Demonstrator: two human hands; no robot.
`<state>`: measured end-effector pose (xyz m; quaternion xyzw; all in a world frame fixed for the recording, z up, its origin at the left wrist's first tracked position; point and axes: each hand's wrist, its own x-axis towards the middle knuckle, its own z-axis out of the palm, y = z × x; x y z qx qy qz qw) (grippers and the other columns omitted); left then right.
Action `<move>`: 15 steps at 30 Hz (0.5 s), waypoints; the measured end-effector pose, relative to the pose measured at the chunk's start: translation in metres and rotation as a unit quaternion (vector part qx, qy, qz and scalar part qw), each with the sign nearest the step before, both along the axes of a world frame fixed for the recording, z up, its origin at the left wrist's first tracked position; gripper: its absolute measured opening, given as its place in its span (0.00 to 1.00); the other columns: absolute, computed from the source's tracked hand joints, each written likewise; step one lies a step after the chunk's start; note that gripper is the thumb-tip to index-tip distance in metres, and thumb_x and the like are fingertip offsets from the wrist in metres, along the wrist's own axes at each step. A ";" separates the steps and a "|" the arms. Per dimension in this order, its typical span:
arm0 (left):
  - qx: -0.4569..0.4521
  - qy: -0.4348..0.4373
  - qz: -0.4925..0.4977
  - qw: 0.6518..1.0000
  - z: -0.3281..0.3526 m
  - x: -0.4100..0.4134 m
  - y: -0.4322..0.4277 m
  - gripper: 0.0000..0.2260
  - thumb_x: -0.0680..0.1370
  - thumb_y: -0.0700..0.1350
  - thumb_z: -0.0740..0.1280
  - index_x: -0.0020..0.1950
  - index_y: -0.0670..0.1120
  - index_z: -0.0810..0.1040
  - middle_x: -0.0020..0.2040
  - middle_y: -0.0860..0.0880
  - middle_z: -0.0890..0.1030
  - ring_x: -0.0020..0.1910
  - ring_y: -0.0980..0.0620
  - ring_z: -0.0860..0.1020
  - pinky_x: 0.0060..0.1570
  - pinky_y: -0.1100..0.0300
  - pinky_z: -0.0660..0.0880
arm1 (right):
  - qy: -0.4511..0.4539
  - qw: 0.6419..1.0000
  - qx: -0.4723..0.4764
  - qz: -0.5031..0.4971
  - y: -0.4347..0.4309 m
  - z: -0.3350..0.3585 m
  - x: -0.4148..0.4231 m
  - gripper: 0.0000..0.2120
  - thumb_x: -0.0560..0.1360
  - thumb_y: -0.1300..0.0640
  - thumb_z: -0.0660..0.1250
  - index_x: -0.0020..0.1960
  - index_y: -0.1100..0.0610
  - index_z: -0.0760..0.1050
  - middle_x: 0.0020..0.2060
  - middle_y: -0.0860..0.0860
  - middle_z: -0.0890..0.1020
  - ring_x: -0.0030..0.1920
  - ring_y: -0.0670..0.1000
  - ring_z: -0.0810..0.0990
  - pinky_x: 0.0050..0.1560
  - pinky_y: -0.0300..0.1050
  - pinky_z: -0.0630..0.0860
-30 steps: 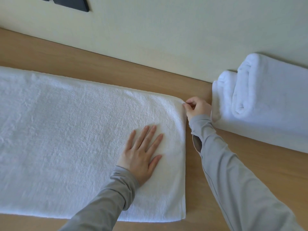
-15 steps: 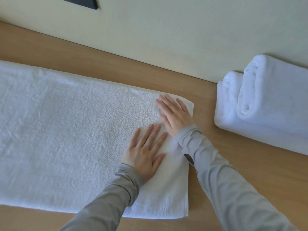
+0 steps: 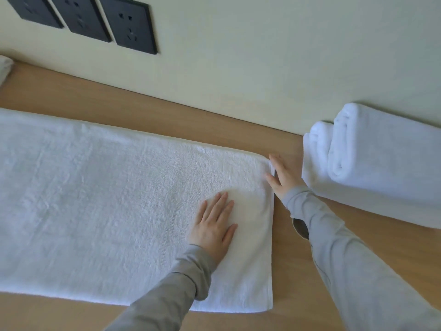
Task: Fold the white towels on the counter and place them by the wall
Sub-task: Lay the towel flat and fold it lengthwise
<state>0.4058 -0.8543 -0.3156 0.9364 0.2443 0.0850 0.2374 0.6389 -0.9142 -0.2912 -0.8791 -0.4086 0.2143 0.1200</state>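
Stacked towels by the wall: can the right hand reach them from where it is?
Probably yes. The right hand rests at the flat towel's end, right beside the stacked towels, and only bare counter lies between them.

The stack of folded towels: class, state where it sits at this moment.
In the head view the stack of folded towels sits at the right, on the counter by the wall, just right of the right hand.

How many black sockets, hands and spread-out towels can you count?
Black sockets: 3
Hands: 2, the left hand and the right hand
Spread-out towels: 1
Total: 6
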 end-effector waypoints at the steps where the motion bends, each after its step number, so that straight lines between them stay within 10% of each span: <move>1: -0.045 -0.038 0.057 0.997 0.005 -0.003 -0.004 0.20 0.76 0.43 0.68 0.67 0.40 0.73 0.69 0.41 0.70 0.68 0.40 0.69 0.66 0.40 0.65 | 0.016 1.000 -0.004 -0.005 0.004 0.000 0.003 0.27 0.80 0.52 0.56 0.76 0.56 0.52 0.75 0.52 0.57 0.74 0.53 0.58 0.71 0.46 0.56; 5: -0.171 -0.115 0.375 0.904 0.023 -0.027 -0.030 0.23 0.73 0.39 0.70 0.67 0.40 0.71 0.66 0.39 0.70 0.64 0.38 0.71 0.60 0.39 0.70 | 0.075 0.997 -0.002 -0.006 0.037 -0.003 0.011 0.28 0.79 0.50 0.59 0.75 0.54 0.55 0.72 0.54 0.63 0.70 0.56 0.65 0.70 0.50 0.62; 10: -0.311 -0.086 0.745 0.584 0.051 -0.053 -0.081 0.37 0.67 0.41 0.77 0.72 0.44 0.62 0.62 0.40 0.71 0.64 0.41 0.68 0.63 0.43 0.63 | 0.074 0.996 -0.023 0.041 0.071 -0.004 0.021 0.25 0.76 0.50 0.65 0.69 0.57 0.66 0.65 0.56 0.72 0.64 0.57 0.71 0.66 0.50 0.67; 13: -0.456 -0.138 0.790 0.385 0.058 -0.042 -0.111 0.38 0.64 0.39 0.79 0.69 0.35 0.65 0.55 0.39 0.75 0.62 0.39 0.72 0.66 0.47 0.66 | 0.052 0.994 -0.063 0.067 0.083 0.000 0.031 0.22 0.73 0.50 0.70 0.62 0.60 0.72 0.56 0.54 0.71 0.54 0.55 0.74 0.60 0.47 0.69; 15: -0.538 -0.183 0.760 0.316 0.056 -0.032 -0.130 0.31 0.65 0.37 0.78 0.63 0.31 0.71 0.56 0.35 0.78 0.57 0.37 0.76 0.64 0.45 0.69 | 0.051 0.991 -0.101 0.076 0.087 0.003 0.038 0.23 0.72 0.49 0.71 0.61 0.61 0.72 0.58 0.55 0.71 0.49 0.53 0.71 0.57 0.47 0.70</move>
